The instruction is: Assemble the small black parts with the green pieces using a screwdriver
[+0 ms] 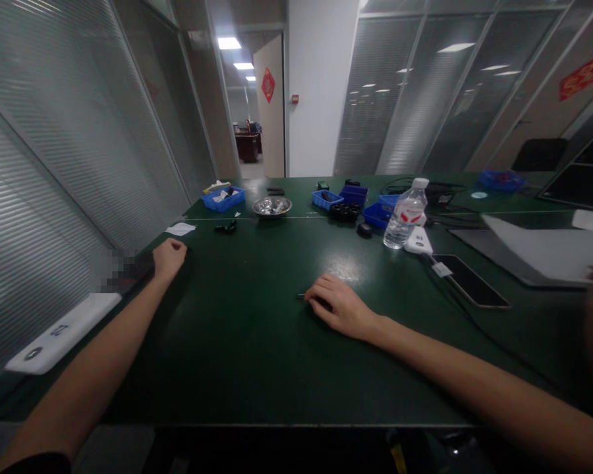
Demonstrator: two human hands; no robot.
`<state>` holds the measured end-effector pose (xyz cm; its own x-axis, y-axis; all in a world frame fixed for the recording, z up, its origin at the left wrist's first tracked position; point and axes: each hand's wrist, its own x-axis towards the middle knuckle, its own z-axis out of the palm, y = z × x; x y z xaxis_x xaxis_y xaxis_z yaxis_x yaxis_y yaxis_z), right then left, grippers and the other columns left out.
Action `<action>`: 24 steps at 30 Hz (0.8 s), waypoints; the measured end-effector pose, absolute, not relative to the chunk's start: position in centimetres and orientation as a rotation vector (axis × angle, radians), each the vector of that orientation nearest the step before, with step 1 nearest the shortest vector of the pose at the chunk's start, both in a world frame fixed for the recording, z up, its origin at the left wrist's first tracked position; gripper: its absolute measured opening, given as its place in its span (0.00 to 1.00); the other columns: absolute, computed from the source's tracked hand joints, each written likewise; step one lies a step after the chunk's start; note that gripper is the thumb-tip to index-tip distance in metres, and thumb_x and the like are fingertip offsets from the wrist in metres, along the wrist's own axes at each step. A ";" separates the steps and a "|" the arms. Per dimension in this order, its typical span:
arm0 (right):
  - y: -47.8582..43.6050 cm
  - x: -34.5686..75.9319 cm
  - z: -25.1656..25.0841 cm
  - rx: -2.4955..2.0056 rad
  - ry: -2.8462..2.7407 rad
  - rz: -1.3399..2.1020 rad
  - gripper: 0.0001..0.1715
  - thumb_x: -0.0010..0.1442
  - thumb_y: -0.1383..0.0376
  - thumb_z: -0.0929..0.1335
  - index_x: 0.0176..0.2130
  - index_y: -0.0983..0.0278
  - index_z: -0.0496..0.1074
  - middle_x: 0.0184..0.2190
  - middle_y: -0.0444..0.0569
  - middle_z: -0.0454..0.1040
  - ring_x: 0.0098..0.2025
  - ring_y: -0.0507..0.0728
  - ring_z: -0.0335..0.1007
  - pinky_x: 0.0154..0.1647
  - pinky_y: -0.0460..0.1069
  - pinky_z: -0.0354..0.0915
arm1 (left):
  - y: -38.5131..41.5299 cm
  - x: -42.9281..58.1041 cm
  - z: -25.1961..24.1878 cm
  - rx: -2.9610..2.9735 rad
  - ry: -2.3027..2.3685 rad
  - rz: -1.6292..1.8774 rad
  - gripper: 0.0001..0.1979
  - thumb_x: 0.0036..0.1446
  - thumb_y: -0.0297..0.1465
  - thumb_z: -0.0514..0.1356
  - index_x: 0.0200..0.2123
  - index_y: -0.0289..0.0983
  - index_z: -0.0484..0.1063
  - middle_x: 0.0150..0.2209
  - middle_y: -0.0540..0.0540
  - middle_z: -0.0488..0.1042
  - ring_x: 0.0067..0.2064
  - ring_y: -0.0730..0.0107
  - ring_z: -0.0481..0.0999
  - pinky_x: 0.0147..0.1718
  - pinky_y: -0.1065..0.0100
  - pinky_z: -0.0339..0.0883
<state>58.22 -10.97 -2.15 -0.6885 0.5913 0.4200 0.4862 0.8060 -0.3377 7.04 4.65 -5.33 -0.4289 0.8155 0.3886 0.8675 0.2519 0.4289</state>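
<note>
Pinching what looks like a thin metal piece [301, 296] near the middle of the tabletop [247, 355], my right hand [333, 306] does best to work low and light so the tip doesn't slip. My left hand [169, 257] curls by the left edge, near the white paper [180, 229] — whether it grips anything I cannot tell. Green surface gives room between my hands, while the bottle [404, 216] and phone [474, 283] limit the right.
</note>
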 end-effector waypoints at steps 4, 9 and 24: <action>-11.2 58.2 -1.8 -0.794 -2.469 0.276 0.08 0.68 0.69 0.65 0.46 0.63 0.73 0.42 0.51 0.77 0.45 0.59 0.68 0.46 0.56 0.65 | 3.9 8.0 -5.2 -1.733 -2.268 -0.817 0.11 0.63 0.31 0.56 0.41 0.34 0.78 0.44 0.35 0.80 0.47 0.50 0.79 0.51 0.57 0.69; -11.2 58.2 -1.8 -0.803 -2.471 0.286 0.09 0.68 0.69 0.65 0.47 0.62 0.73 0.43 0.51 0.77 0.45 0.59 0.68 0.46 0.56 0.65 | 3.4 8.1 -4.8 -1.812 -2.177 -0.678 0.12 0.65 0.30 0.54 0.41 0.33 0.77 0.45 0.32 0.78 0.47 0.48 0.78 0.50 0.56 0.69; -11.0 58.2 -1.9 -0.791 -2.468 0.280 0.08 0.68 0.69 0.65 0.46 0.62 0.73 0.43 0.51 0.77 0.45 0.59 0.69 0.47 0.56 0.66 | 3.1 8.7 -4.7 -1.822 -2.123 -0.542 0.12 0.65 0.35 0.57 0.39 0.34 0.77 0.45 0.33 0.75 0.46 0.47 0.77 0.47 0.55 0.70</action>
<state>58.15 -11.02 -1.95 -0.6889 0.5893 0.4220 0.4797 0.8071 -0.3441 8.74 3.15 -4.68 -0.1573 0.8778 0.4525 0.9873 0.1286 0.0937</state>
